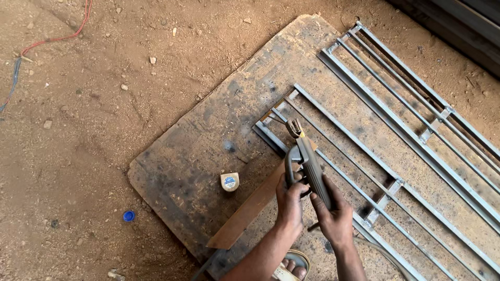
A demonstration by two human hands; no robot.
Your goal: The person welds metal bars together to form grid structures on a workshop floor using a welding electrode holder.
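On the scorched wooden board that lies flat on the sandy ground, the head view shows two steel grille frames: the nearer frame runs diagonally across the board's middle, the farther frame lies toward the board's upper right edge. Above the near frame's left corner, both hands grip a welding electrode holder. The left hand is clenched around the holder's lever side, and the right hand is wrapped tight round the lower end of its ribbed grey handle. The holder's jaws point at the frame's corner joint, close above it; whether they carry a rod cannot be told. The work in hand looks like readying or aiming the holder at that corner, and a next move would seem to call for a steady tip right on the joint.

Just left of the holder, on the board, stands a small cream-coloured tub with a round blue-and-white label on top. Off the board's left edge, a blue bottle cap lies in the sand. A wooden plank rests slantwise under the hands.
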